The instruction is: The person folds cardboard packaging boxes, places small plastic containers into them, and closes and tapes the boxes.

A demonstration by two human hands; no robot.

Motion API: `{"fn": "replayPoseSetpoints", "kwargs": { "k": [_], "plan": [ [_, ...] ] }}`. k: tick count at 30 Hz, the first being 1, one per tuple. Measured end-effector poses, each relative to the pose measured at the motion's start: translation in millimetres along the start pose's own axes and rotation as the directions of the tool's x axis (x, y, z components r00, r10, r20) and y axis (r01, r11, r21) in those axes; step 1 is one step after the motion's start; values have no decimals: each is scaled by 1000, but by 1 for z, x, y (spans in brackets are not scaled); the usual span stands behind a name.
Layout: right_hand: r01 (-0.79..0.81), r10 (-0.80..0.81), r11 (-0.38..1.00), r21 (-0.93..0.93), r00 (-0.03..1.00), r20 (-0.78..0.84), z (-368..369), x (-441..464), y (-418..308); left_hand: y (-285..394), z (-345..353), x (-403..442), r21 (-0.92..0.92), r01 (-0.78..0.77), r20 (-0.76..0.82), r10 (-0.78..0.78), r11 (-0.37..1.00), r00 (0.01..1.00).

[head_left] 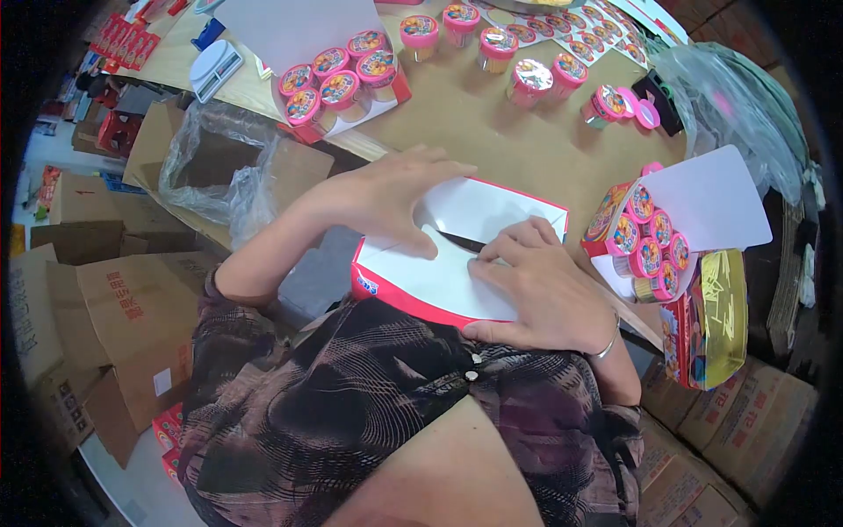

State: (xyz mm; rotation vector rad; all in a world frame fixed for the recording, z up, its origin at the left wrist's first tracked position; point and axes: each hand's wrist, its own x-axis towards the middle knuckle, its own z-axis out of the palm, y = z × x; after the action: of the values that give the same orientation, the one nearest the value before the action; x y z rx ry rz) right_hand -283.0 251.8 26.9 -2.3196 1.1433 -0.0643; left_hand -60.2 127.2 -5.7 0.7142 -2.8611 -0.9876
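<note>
A white-lined carton (497, 206) with red and pink outer sides lies tilted against my front, its inner flaps folded inward with a dark gap between them. My left hand (386, 198) rests over its left end, fingers stretched past the far edge and thumb lying on the near white flap. At the right end, my right hand (544, 294) grips the carton, with bent fingers pressing on the flap and the thumb along the near red edge. The carton's underside is hidden.
A carton of pink-lidded jars (338, 86) stands at the upper left, another (650, 246) at the right. Several loose jars (531, 83) stand on the brown tabletop (492, 140) near sticker sheets (597, 35). A digital scale (215, 70), plastic bags (729, 105) and cardboard boxes (132, 303) surround it.
</note>
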Motion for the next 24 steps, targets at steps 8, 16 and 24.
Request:
{"fn": "replayPoseSetpoints", "kwargs": {
  "k": [8, 16, 24],
  "plan": [
    [4, 1, 1000, 11, 922, -387, 15, -8, 8, 10, 0, 12, 303, 114, 16, -125, 946, 992],
    [-159, 380, 923, 351, 531, -757, 47, -14, 20, 22, -20, 7, 441, 236, -232, -144, 866, 962],
    [21, 505, 854, 520, 215, -836, 44, 23, 18, 47, -30, -13, 159, 388, -846, -77, 908, 528]
  ]
}}
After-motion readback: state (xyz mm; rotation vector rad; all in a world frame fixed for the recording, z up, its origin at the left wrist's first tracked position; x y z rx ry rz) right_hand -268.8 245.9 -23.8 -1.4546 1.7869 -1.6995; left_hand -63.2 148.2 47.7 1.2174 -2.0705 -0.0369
